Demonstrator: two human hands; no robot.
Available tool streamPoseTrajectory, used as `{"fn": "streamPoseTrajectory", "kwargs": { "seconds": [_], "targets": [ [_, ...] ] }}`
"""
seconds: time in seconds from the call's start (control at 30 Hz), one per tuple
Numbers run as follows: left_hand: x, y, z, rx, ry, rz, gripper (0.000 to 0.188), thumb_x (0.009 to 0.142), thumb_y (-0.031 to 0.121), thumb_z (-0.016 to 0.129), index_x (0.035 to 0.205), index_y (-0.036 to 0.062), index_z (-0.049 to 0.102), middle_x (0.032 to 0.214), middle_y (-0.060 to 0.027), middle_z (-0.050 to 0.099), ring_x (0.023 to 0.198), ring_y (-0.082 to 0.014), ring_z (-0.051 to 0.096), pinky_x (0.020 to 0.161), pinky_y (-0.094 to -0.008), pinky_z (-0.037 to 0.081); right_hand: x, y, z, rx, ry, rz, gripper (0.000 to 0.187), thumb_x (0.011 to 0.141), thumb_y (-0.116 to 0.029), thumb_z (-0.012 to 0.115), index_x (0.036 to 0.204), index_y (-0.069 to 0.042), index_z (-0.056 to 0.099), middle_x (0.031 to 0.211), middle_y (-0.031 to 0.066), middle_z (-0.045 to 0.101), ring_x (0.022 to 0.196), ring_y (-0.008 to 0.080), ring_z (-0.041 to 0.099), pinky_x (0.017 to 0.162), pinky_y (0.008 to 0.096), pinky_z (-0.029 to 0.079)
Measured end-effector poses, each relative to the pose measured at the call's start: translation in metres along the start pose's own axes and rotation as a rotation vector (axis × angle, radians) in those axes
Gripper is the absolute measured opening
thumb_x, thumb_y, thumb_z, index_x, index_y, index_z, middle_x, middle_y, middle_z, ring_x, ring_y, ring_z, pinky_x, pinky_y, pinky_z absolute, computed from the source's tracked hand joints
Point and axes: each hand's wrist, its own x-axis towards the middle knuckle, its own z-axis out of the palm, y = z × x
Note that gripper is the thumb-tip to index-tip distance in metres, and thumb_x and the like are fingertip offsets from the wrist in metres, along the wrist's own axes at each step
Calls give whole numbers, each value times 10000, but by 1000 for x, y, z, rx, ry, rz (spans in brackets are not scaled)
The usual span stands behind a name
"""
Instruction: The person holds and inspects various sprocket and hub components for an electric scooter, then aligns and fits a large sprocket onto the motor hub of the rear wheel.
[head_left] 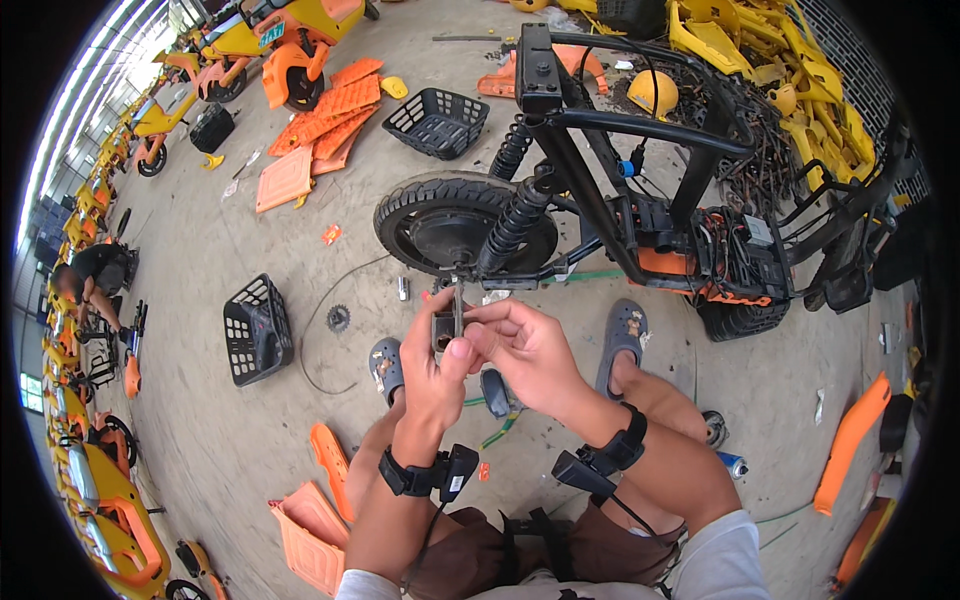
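Observation:
Both hands are raised together in front of the scooter's rear wheel (450, 215). In my left hand (428, 372) is a small dark metal bracket (442, 330), box-shaped with a flat upright plate, held between the thumb and fingers. My right hand (525, 350) pinches the same bracket from its right side, thumb and fingertips closed on the plate. The fingers hide part of the piece. Just beyond is the stripped black scooter frame (620, 120), with its coil-spring shock absorber (518, 230) beside the wheel.
Black plastic baskets stand at the left (285, 325) and beyond the wheel (436, 155). A sprocket (339, 318) and a curved cable (300, 340) lie on the floor. Orange panels (320, 130) are stacked farther off. Yellow panels (820, 120) heap at far right. Another person (100, 270) crouches at far left.

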Motion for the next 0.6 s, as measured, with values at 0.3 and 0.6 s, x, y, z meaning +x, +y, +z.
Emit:
{"fn": "streamPoseTrajectory", "kwargs": {
  "seconds": [0.3, 0.6],
  "targets": [
    [-5, 2, -4, -600, -31, -318, 671, 940, 591, 383, 1264, 18, 514, 1226, -137, 581, 1129, -223, 560, 971, -376, 436, 3, -7, -5, -844, -33, -837, 345, 767, -20, 724, 1094, -30, 615, 1005, 137, 640, 924, 354, 633, 787, 393, 528],
    [0, 27, -6, -612, 32, -430, 499, 933, 529, 450, 945, 78, 664, 836, -14, 683, 771, -125, 617, 745, -290, 463, 8, -7, -5, -1057, -69, -1048, 347, 751, -47, 736, 1074, 1, 618, 1019, 122, 644, 900, 309, 647, 772, 391, 534]
  ]
}}
